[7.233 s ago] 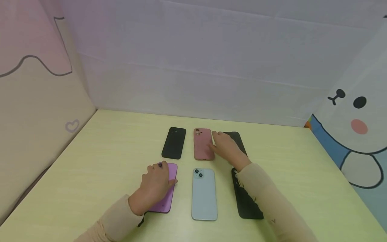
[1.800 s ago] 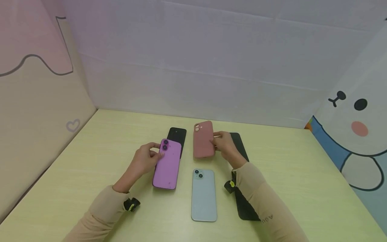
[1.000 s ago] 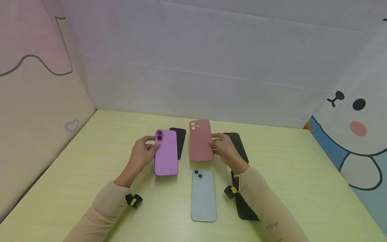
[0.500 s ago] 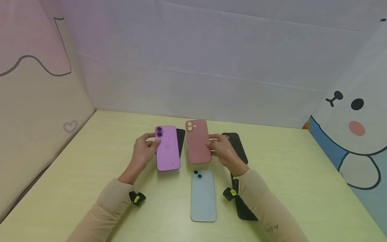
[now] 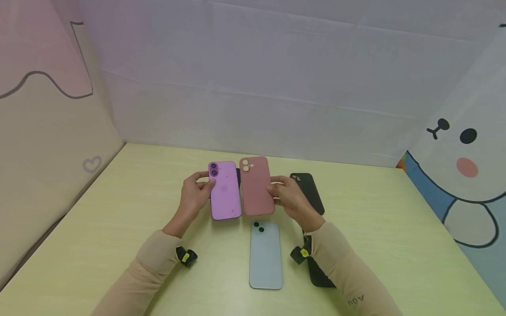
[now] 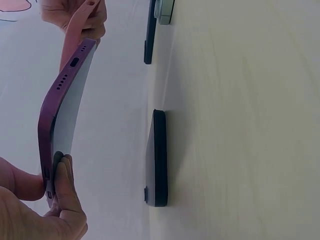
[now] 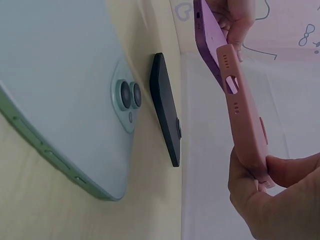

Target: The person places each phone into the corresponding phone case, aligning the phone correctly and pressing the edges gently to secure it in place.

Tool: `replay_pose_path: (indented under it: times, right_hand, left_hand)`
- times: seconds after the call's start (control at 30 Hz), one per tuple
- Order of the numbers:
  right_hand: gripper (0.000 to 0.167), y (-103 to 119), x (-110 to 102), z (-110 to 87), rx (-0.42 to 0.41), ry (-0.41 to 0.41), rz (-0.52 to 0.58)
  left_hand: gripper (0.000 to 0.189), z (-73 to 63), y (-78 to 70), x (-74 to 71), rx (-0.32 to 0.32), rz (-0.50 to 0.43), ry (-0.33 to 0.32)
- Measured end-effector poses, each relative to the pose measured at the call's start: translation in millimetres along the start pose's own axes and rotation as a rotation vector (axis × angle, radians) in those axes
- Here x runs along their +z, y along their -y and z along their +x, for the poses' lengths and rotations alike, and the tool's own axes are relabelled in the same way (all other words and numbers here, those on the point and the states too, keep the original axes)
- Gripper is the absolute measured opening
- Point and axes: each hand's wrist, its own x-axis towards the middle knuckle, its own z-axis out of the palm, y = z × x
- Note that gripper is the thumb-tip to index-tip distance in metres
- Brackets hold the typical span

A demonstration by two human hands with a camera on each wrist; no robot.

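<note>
My left hand (image 5: 193, 193) pinches the left edge of a purple smartphone (image 5: 226, 193), thumb on the back and fingers beneath. My right hand (image 5: 290, 195) holds a pink phone case (image 5: 257, 188) by its right edge. Light shows through the camera holes of the case, and its port cutout appears in the right wrist view. Phone and case are raised above the table, side by side, backs up and cameras at the far end. In the left wrist view, the purple phone (image 6: 47, 115) is tilted, close to the pink case (image 6: 75, 32); whether they touch I cannot tell.
A pale blue phone (image 5: 265, 259) lies nearest the front. A black phone (image 7: 165, 110) lies mostly hidden behind the purple one. At right lie a black phone case (image 5: 310, 191) and another black flat item (image 5: 320, 274), partly under my right forearm. A pale wall (image 5: 253, 109) bounds the table.
Both hands have lifted what was on the table: the left the purple phone, the right the pink case. They have since drawn together, phone moving right and case left.
</note>
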Motion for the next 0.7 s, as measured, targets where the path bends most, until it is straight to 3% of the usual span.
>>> replay_pose_path:
  times: [0.3, 0.7]
  right_hand:
    - [0.037, -1, 5, -1.4, -0.014, 0.01, 0.002]
    - [0.036, -4, 8, -2.4, -0.023, 0.036, 0.01]
  left_hand:
    - [0.037, -0.6, -3.0, 7.3, -0.036, -0.031, 0.008]
    - [0.036, -3.4, -6.1, 13.4, -0.028, -0.066, 0.026]
